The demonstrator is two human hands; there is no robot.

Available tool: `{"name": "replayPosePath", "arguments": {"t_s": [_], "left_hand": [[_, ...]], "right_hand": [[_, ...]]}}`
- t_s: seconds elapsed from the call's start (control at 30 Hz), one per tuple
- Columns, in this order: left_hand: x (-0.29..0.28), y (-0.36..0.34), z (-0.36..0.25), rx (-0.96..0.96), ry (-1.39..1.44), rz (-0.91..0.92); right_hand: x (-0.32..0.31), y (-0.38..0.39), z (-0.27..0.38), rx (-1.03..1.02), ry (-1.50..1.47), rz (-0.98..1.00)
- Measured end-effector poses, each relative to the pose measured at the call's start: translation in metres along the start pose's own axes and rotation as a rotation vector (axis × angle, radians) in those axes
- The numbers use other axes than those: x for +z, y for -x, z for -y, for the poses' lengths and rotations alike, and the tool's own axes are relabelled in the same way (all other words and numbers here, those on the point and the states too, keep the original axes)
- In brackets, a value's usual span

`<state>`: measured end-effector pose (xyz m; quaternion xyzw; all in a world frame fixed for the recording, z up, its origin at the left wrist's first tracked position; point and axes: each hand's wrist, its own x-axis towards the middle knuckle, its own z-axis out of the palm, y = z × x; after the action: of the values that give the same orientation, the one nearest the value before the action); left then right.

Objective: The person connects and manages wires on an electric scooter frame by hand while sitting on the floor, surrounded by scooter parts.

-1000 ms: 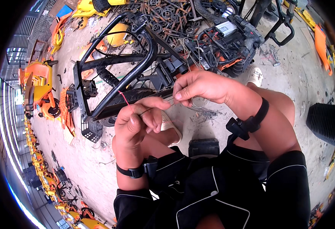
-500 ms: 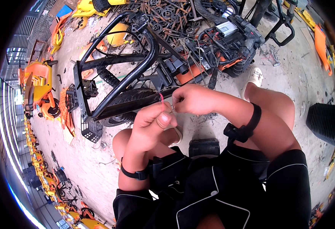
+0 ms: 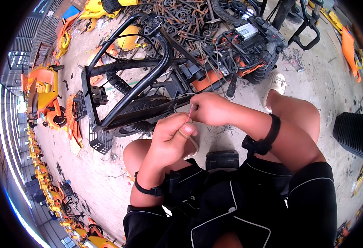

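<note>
A thin red wire runs between my two hands, held up in front of my knees. My left hand is closed, thumb pressed against the bent fingers, with the wire coming out at the top. Close beside it, my right hand pinches the wire's upper part between thumb and fingertips. Just beyond the hands lies a black tubular vehicle frame with a tyre under it. What else the closed fingers may hold is hidden.
Cables and electrical parts lie on the frame's right side. Behind it rises a heap of rusty metal parts. A black ribbed object stands at right. Yellow and orange vehicle parts line the left. A black box sits between my legs.
The wire's upper end, loose above my left hand before, is now pinched in my right hand. My left hand has shifted slightly right, and the hands are closer together.
</note>
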<state>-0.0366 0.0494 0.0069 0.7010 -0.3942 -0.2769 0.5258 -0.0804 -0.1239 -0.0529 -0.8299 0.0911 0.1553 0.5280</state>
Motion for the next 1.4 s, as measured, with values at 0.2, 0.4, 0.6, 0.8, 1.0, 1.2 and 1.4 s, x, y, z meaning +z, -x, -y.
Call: {"name": "replayPosePath", "arguments": {"t_s": [0.2,0.4,0.6,0.8,1.0,1.2,1.4], "left_hand": [[-0.001,0.001,-0.003,0.010,-0.005,-0.037],[-0.003,0.002,-0.003,0.062,-0.025,-0.026],[-0.006,0.003,-0.001,0.079,-0.021,-0.050],[-0.010,0.003,-0.004,0.121,0.017,-0.071],[-0.015,0.003,-0.011,0.152,0.081,-0.110],[-0.048,0.003,0.005,0.111,0.393,-0.330],[-0.051,0.002,0.011,0.117,0.415,-0.306]], "right_hand": [[0.005,-0.001,-0.006,-0.009,-0.026,-0.055],[0.008,-0.004,-0.011,-0.003,-0.009,-0.090],[0.011,-0.007,-0.014,0.015,-0.017,-0.111],[0.013,-0.008,-0.019,0.024,0.010,-0.143],[0.014,-0.013,-0.024,0.027,-0.025,-0.111],[-0.006,-0.013,-0.023,-0.024,-0.297,0.081],[-0.025,-0.013,-0.017,-0.054,-0.204,0.160]]}}
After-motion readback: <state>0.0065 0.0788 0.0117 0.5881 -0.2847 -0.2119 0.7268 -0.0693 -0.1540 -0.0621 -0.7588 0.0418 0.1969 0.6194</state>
